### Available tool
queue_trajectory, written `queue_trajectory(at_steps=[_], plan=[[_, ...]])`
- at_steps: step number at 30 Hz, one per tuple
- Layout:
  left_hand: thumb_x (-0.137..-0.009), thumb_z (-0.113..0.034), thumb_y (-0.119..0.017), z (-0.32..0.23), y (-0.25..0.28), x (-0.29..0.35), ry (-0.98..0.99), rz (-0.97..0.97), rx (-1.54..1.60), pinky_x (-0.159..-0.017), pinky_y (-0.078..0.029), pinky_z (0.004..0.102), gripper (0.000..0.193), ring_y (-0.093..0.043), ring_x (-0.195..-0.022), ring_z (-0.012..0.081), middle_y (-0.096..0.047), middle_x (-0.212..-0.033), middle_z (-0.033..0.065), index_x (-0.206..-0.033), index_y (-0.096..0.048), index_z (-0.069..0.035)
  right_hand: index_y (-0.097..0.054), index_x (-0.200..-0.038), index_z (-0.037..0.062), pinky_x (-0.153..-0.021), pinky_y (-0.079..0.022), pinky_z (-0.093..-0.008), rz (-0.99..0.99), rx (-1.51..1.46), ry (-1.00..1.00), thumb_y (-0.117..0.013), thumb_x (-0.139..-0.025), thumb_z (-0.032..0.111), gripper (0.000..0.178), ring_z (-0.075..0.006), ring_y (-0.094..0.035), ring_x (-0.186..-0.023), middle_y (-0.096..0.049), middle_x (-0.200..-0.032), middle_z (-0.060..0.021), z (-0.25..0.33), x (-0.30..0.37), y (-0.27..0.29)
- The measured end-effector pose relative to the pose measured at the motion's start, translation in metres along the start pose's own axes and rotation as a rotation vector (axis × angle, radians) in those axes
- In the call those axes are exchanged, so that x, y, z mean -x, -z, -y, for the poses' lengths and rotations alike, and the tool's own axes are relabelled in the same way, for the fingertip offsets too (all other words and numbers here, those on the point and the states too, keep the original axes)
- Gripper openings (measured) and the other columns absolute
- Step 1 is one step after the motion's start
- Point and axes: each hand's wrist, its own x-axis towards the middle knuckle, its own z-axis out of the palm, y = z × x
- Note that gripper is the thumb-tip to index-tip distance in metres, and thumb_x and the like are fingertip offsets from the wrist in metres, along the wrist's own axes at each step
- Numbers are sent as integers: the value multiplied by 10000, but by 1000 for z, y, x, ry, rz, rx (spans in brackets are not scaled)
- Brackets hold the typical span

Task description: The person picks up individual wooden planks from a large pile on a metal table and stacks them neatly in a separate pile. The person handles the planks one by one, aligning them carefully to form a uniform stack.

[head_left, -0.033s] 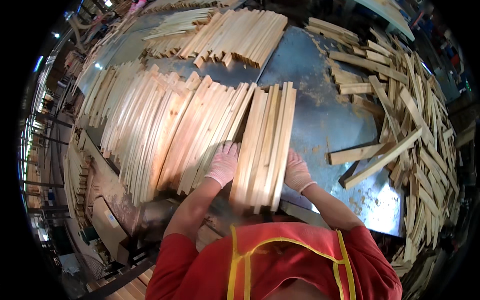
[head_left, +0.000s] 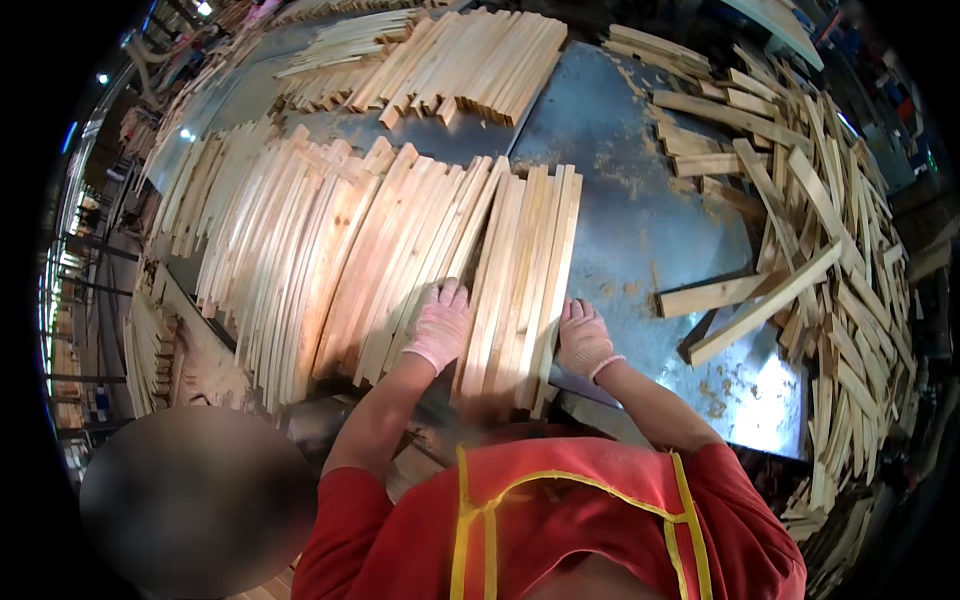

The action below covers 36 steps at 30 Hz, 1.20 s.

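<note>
A bundle of several pale wooden strips [head_left: 520,280] lies lengthwise in front of me, its near end by the table's front edge. My left hand [head_left: 437,328], in a pale knitted glove, presses against the bundle's left side, fingers pointing away from me. On the opposite side my right hand [head_left: 583,338], gloved alike, bears on the outermost strip with its fingers slightly bent. The strips are clasped between both hands; my thumbs are hard to make out. Close along the left lies a wide row of similar strips [head_left: 330,250], partly under my left hand.
Another stack of strips [head_left: 480,65] lies farther back on the metal table [head_left: 620,190], which has sawdust on it. A tangled heap of loose wood pieces [head_left: 830,290] covers the right side. A dark blurred round patch hides the lower left.
The bundle has shifted slightly left and looks lower, closer to the row beside it. My right hand has moved left with it. The blurred patch at lower left has appeared.
</note>
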Motion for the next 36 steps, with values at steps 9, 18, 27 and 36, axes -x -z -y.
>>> queue_trajectory(at_steps=[9,18,27,36], plan=[[-946,-422,-653,-33,10,44,94,-531,601,-1257,-287,476,717,-366,-1500,331,-448,-1566,125,-1537,-484,-54,-401,-1474,11,-1070,-508,-489,128,-976,-219,-802,-812,231,805,-479,-589,-1289,-598,-1394,-296,51,8,38],[-860,-310,-757,-100,-10,93,34,-627,880,-1063,-448,503,514,-574,-1256,324,-602,-1326,92,-1325,-655,-117,-579,-1262,1,-976,-515,-439,-923,-343,-966,-793,-877,201,484,-322,-633,-1170,-651,-1270,-208,-272,112,-33],[-962,-417,-747,-127,-83,194,1036,-116,2021,-774,-519,345,338,-655,-887,189,-667,-1015,29,-1062,-751,-94,-639,-1299,67,-1017,-527,-406,-583,-2112,-554,-798,-938,132,400,-215,-656,-1099,-686,-1181,-54,-178,93,-45],[-952,-438,-772,-153,-124,104,1097,-525,3087,-942,-541,484,333,-662,-1022,309,-676,-1108,61,-1117,-665,-169,-445,-1555,-6,-1040,-507,-329,251,-1521,129,-752,-935,116,703,-178,-626,-1163,-666,-1358,-136,-20,4,-15]])
